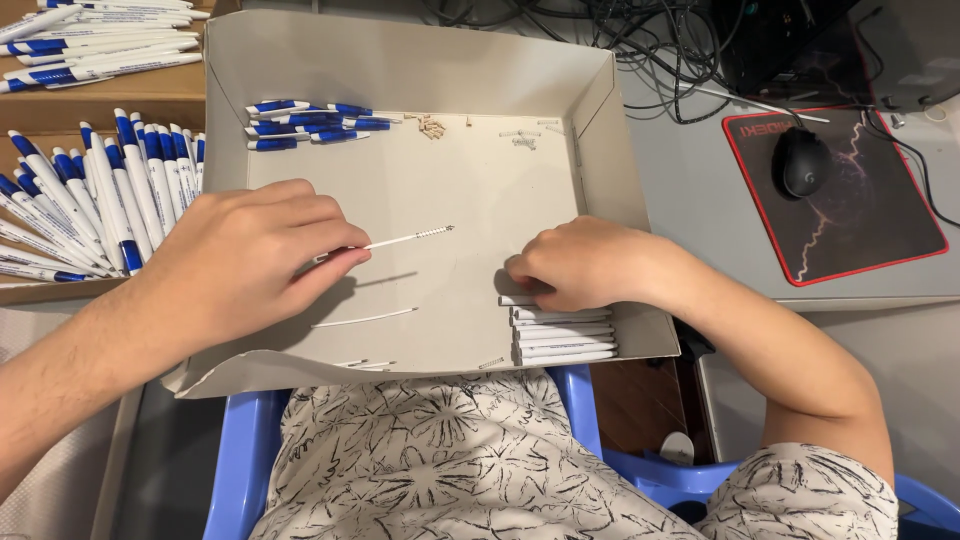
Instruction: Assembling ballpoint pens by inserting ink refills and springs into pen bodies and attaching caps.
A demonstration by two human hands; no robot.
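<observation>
The right hand [580, 265] curls palm-down, fingertips pressed on the row of white tubes [562, 338] at the tray's [420, 60] near edge. The left hand [250, 262] pinches a thin refill [405, 239] over the tray's bare middle. Blue-white pens [305, 122] lie at the far wall.

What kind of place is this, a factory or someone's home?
Probably a home desk used for piecework. A cardboard tray of pen parts rests over a blue plastic chair, finished blue-and-white pens are stacked beside it, and a computer mouse sits on its mat.
</observation>
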